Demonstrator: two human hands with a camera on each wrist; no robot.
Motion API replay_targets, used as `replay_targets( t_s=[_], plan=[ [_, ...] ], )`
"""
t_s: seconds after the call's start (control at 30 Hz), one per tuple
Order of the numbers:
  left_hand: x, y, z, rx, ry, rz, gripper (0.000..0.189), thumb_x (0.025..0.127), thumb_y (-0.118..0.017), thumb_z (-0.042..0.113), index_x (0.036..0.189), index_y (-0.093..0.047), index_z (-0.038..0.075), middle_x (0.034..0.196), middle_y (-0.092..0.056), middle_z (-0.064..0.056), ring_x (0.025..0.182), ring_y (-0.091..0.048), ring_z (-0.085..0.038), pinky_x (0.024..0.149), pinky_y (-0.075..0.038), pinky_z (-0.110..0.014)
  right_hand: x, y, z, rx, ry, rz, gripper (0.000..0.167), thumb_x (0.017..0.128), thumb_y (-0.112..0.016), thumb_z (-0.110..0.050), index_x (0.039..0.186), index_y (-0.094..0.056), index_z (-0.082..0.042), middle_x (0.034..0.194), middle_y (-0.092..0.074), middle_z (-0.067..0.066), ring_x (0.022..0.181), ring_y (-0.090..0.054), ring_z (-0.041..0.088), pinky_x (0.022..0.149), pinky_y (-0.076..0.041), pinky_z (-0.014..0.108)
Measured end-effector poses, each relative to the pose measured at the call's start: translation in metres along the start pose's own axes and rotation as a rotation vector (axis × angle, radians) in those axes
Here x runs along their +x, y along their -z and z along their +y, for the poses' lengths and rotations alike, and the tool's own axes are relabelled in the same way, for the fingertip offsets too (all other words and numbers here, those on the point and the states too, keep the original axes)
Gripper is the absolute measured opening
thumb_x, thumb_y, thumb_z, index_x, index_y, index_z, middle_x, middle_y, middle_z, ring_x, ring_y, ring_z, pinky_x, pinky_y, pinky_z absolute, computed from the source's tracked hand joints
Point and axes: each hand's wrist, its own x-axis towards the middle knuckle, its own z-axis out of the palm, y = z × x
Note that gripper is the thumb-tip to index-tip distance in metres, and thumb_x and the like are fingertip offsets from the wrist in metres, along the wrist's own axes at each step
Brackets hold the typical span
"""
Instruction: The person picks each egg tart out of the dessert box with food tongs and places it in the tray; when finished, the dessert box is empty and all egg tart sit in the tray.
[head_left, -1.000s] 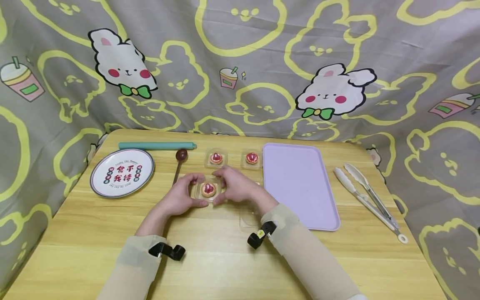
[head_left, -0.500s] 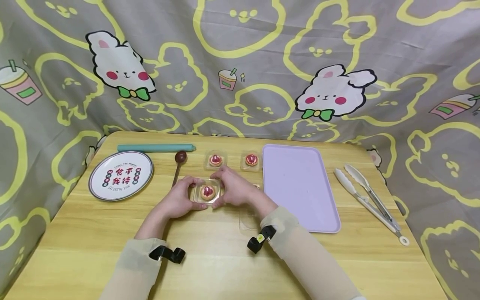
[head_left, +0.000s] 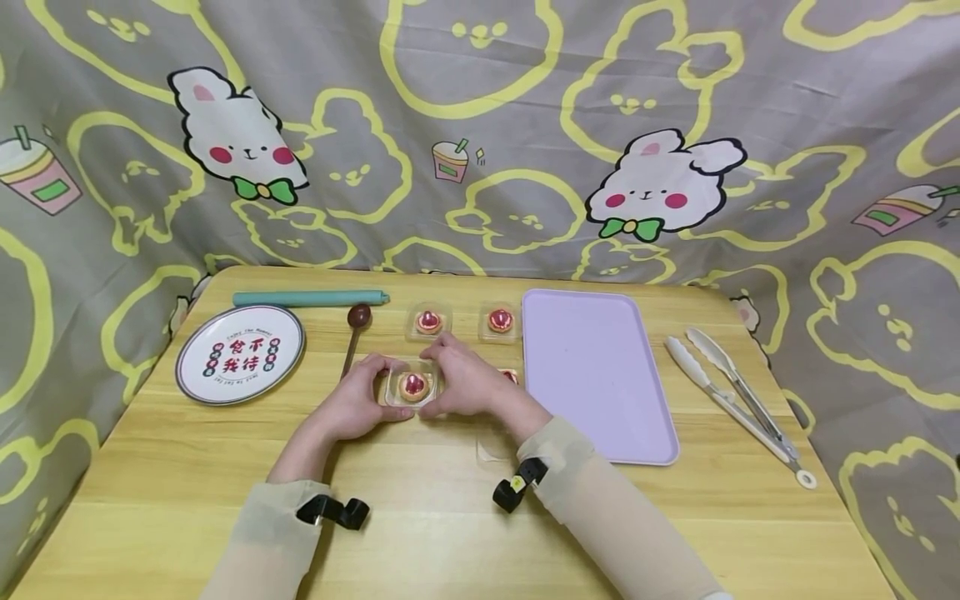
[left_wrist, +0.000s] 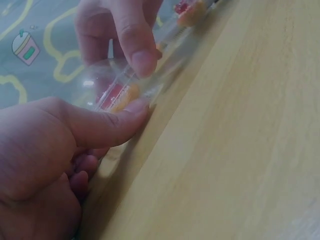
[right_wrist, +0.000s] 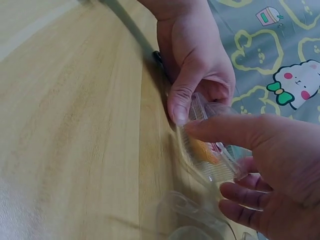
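Near the middle of the table, a small tart with a glossy red top sits inside a clear plastic box (head_left: 413, 387). My left hand (head_left: 351, 403) grips the box's left side, its thumb along the near edge in the left wrist view. From the other side my right hand (head_left: 467, 379) holds it, with the thumb at the near edge and the fingers behind. In the right wrist view, the orange-brown tart (right_wrist: 204, 151) shows through the clear wall between the two thumbs. Whether the lid is fully pressed down I cannot tell.
Behind stand two more boxed tarts (head_left: 428, 322); another lies partly under my right forearm, near a clear plastic piece (head_left: 491, 448). Leftward are a plate (head_left: 240, 354), a brown spoon (head_left: 359, 317) and a teal roll (head_left: 311, 297). Rightward are a lilac tray (head_left: 600, 375) and tongs (head_left: 738, 404).
The head view has shifted slightly. Both hands stay on the boxed tart in about the same place, with only small finger movement.
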Motion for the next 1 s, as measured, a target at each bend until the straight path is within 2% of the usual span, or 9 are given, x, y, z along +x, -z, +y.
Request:
replay_targets(
  t_s=[0.3,0.7,0.9,1.0],
  plan=[
    [-0.0003,-0.0008,-0.0016,0.015,-0.018,0.000,0.072,0.076,-0.098,0.018,0.136,-0.061,0.001,0.132,-0.061,-0.013,0.130,-0.052,-0.035,0.118,-0.034,-0.056,-0.0026,-0.0012,0.0011,-0.025,0.026,0.041,0.090,0.070,-0.097,-0.033,0.146,-0.058,-0.003,0.129,-0.054,0.005,0.113,-0.059,0.020,0.107,-0.050,0.033],
    [-0.0003,-0.0006,-0.0014,0.029,-0.024,0.000,0.071,0.078,-0.096,0.019,0.137,-0.061,0.003,0.134,-0.061,-0.013,0.134,-0.050,-0.036,0.121,-0.030,-0.057,-0.0079,0.0002,0.0021,0.017,0.084,0.107,0.090,0.072,-0.095,-0.037,0.148,-0.058,-0.005,0.124,-0.063,0.002,0.107,-0.061,0.016,0.096,-0.054,0.032],
    [-0.0019,0.0003,-0.0015,0.036,-0.020,-0.003,0.072,0.081,-0.095,0.024,0.140,-0.060,0.002,0.137,-0.060,-0.015,0.135,-0.050,-0.038,0.120,-0.031,-0.059,-0.0039,-0.0024,0.0036,0.145,0.112,0.126,0.089,0.074,-0.095,-0.029,0.149,-0.056,0.001,0.116,-0.066,0.008,0.088,-0.061,0.020,0.076,-0.053,0.028],
    [-0.0018,0.0003,-0.0018,0.041,-0.017,-0.006,0.074,0.081,-0.095,0.025,0.141,-0.059,0.002,0.139,-0.059,-0.015,0.135,-0.049,-0.039,0.119,-0.032,-0.060,-0.0018,-0.0042,0.0046,0.187,0.132,0.135,0.089,0.074,-0.096,-0.027,0.148,-0.057,0.003,0.114,-0.067,0.010,0.085,-0.062,0.021,0.072,-0.052,0.027]
  ],
)
